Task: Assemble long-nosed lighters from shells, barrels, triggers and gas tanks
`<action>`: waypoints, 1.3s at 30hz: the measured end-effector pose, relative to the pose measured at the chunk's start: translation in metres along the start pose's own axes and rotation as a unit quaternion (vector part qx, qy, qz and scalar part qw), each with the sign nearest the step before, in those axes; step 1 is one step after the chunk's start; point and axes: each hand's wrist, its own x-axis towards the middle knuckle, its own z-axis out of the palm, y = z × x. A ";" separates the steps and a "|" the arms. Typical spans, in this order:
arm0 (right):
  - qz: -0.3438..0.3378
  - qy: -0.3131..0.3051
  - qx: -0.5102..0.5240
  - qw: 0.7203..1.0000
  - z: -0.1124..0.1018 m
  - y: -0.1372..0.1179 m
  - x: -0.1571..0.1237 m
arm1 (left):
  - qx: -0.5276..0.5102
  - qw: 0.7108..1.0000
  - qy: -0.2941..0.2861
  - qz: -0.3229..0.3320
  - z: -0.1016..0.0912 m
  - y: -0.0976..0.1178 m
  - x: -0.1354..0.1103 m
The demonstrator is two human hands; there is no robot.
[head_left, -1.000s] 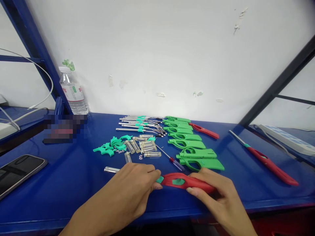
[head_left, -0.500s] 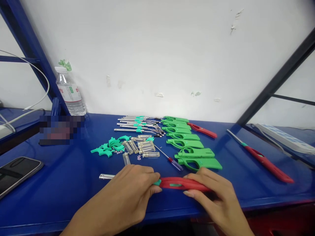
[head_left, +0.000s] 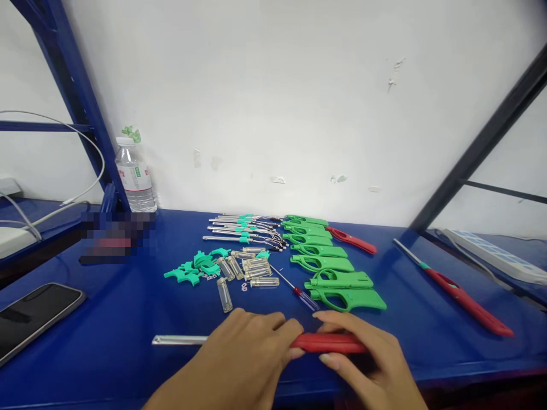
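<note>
A red long-nosed lighter (head_left: pixel 327 342) lies level between my hands over the front of the table, its metal tube (head_left: pixel 182 340) pointing left. My left hand (head_left: pixel 243 356) is closed around the front of the red body and hides where it meets the tube. Thumb and fingers of my right hand (head_left: pixel 370 353) grip the rear of the red handle. Just beyond are a screwdriver (head_left: pixel 301 293), green lighter shells (head_left: pixel 348 299) in a column, and several clear fuel tanks (head_left: pixel 224 295).
Teal triggers (head_left: pixel 200 263) lie in a heap, with metal tubes (head_left: pixel 239 230) and wires behind. A finished-looking red lighter (head_left: pixel 461 293) lies at right, another red casing (head_left: pixel 354 240) behind the shells. A phone (head_left: pixel 38 313) and water bottle (head_left: pixel 135 179) stand left. A wall closes the back.
My left hand has shifted right along the lighter, from the teal piece onto the red body. More of the metal tube shows. The view has tilted up slightly.
</note>
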 end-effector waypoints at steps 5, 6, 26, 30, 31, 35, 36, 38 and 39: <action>0.011 0.016 -0.023 1.000 -0.002 0.004 -0.004 | -0.072 0.995 0.073 0.000 -0.001 -0.016 -0.014; 0.010 0.006 -0.020 1.000 -0.002 0.005 -0.006 | -0.074 0.994 0.075 -0.007 -0.001 -0.016 -0.015; 0.080 -0.085 0.051 0.992 -0.005 -0.015 0.005 | 0.009 1.000 0.015 -0.023 0.000 0.003 -0.001; 0.059 -0.042 0.036 0.997 0.000 -0.005 0.001 | 0.024 0.999 0.013 -0.038 -0.006 0.002 -0.001; 0.053 -0.024 0.033 0.998 0.001 -0.003 0.002 | 0.026 0.999 0.017 -0.040 -0.007 0.000 -0.003; 0.029 0.006 0.022 0.999 -0.005 -0.009 0.027 | 0.033 0.995 0.074 -0.056 -0.003 -0.009 -0.014; 0.010 -0.011 0.001 1.000 -0.008 -0.013 0.040 | 0.035 0.994 0.086 -0.053 0.000 -0.011 -0.017; -0.011 -0.080 -0.056 0.995 -0.014 -0.021 0.069 | 0.031 0.994 0.097 -0.046 0.005 -0.015 -0.020; -0.031 -0.122 -0.088 0.988 -0.016 -0.022 0.085 | 0.026 0.995 0.084 -0.049 0.006 -0.017 -0.020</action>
